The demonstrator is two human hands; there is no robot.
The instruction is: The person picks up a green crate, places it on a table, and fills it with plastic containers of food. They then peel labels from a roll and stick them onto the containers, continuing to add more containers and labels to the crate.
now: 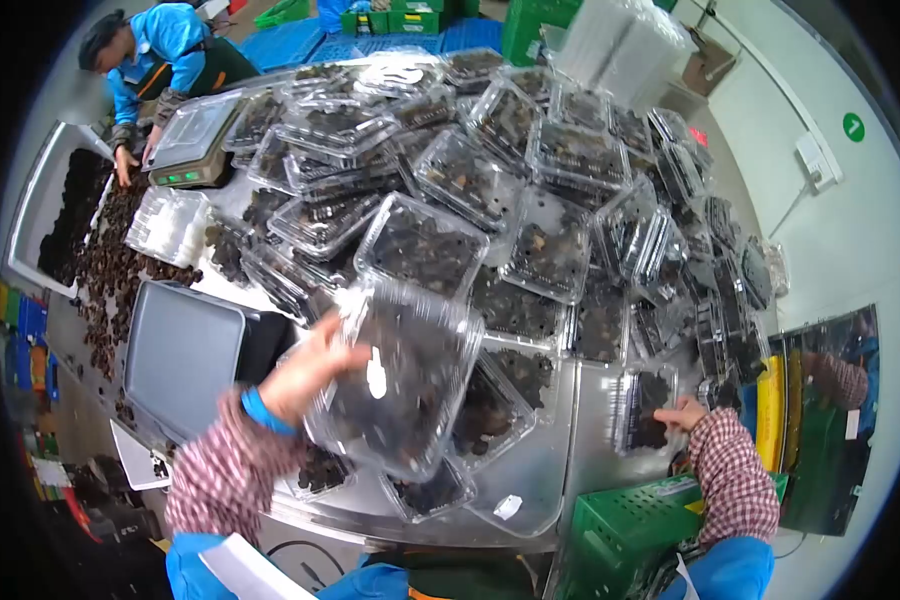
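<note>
My left hand (308, 372) is closed on the left edge of a clear plastic clamshell box (405, 375). The box is raised above the table, close to me, slightly blurred, and dark pieces that look like mushrooms show through it. At the right, my right hand (682, 413) has its fingers closed at the edge of another clear clamshell box (642, 412) with dark contents, low over the metal table (595, 450). Its fingertips are partly hidden. More filled boxes (425, 245) are heaped just beyond both hands.
A grey tray (183, 355) and loose dark pieces (120, 290) lie at the left. Further back stand a scale (190, 150) and a co-worker (170, 50) reaching into the pieces. A green crate (620, 525) stands by the table's front right; stacked clear containers (625, 50) rise at the back.
</note>
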